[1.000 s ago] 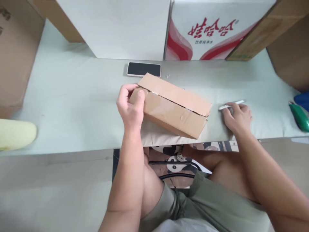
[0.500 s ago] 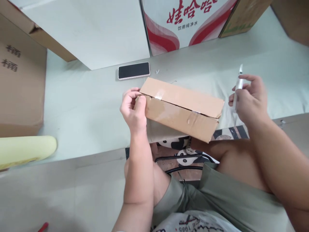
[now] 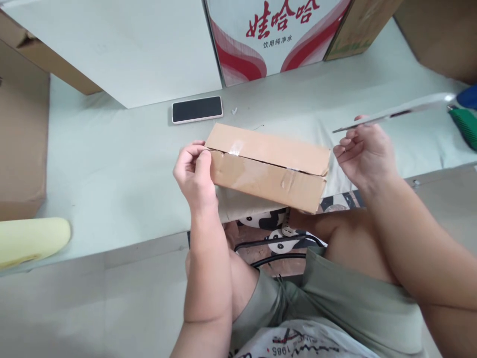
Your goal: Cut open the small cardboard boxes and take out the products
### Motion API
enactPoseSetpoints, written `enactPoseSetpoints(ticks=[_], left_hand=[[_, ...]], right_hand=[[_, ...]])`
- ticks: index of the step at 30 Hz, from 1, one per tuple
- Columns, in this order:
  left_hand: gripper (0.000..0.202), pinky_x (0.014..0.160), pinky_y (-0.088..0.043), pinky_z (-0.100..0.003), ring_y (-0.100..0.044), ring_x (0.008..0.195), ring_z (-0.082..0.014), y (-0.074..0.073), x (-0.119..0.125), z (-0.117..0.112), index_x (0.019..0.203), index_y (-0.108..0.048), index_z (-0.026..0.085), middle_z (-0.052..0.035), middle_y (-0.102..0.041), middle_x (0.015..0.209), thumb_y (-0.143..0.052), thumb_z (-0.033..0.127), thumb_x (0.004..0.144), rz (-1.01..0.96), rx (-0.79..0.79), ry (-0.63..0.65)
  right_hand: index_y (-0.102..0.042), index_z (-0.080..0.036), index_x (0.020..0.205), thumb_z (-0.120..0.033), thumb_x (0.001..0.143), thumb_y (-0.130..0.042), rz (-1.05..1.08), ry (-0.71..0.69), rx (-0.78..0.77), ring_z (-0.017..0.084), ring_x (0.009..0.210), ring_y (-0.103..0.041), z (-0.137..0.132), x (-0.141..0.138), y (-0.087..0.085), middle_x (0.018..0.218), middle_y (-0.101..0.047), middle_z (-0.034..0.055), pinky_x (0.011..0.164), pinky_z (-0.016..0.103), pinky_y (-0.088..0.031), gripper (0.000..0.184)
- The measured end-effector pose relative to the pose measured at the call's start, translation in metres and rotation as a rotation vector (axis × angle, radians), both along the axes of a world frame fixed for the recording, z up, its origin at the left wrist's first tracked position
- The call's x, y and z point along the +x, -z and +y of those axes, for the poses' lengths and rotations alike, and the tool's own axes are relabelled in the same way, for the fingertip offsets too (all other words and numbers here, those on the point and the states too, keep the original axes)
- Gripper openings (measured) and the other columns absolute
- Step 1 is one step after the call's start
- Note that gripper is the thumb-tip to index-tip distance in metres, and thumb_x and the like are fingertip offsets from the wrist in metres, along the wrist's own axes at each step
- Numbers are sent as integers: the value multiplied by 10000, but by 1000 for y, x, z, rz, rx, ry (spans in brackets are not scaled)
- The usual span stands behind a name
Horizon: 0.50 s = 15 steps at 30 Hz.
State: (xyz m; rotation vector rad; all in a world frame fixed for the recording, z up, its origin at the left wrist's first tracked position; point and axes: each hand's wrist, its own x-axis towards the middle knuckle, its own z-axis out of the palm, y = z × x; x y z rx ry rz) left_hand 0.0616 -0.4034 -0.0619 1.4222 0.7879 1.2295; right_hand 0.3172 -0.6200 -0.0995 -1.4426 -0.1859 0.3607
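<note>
A narrow brown cardboard box (image 3: 266, 169) is tilted at the front edge of the covered table. Its top seam shows a dark slit, with bits of clear tape across it. My left hand (image 3: 196, 171) is closed on the box's left end, thumb on top. To the right of the box, my right hand (image 3: 367, 154) has its palm turned up and its fingers loosely apart. A white-handled knife (image 3: 413, 107), smeared into a long streak, lies across the view just above those fingers, apparently loose from them.
Behind the box lies a phone (image 3: 197, 110) by a scrap of clear plastic (image 3: 234, 111). Large cartons, including a red-and-white one (image 3: 276, 49), line the back. Green (image 3: 465, 127) and blue objects sit at the right edge. A pale yellow object (image 3: 33, 241) is at left.
The knife, upright in my right hand before, now streaks toward the right as the fingers loosen. My left hand keeps its hold on the box. The view has shifted slightly right.
</note>
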Motion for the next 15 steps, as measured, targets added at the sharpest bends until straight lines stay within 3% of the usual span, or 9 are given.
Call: enactPoseSetpoints(ticks=[4,9,12,15], left_hand=[[356,681,-479,-316,-597,801,-168,-6,-3,0,654,-505,224,-38,-676,941,-780,436,732,17,-106,38],[500,611,-475,-303,-593,765,-163,-16,-10,5,606,-477,220,-44,-685,934,-855,538,685,57,-172,174],[516,591,-462,-283,-577,731,-139,-20,-13,8,553,-470,203,-45,-669,908,-884,497,647,76,-225,225],[536,629,-490,-290,-559,715,-134,-21,-14,8,544,-440,198,-35,-636,873,-878,481,669,125,-188,278]], right_hand=[[-349,-293,824,-529,581,-694,-48,37,-31,82,456,-322,1,3,4,536,-341,-114,438,260,-330,484],[-383,-301,843,-524,570,-750,-13,133,20,83,393,-303,4,-3,-3,496,-293,-138,386,254,-268,508],[-464,-271,798,-487,596,-814,-108,174,90,56,404,-346,6,-21,-23,514,-344,-120,373,223,-247,458],[-561,-220,724,-351,644,-852,-258,197,176,38,401,-420,9,-55,-60,534,-460,-94,366,189,-277,329]])
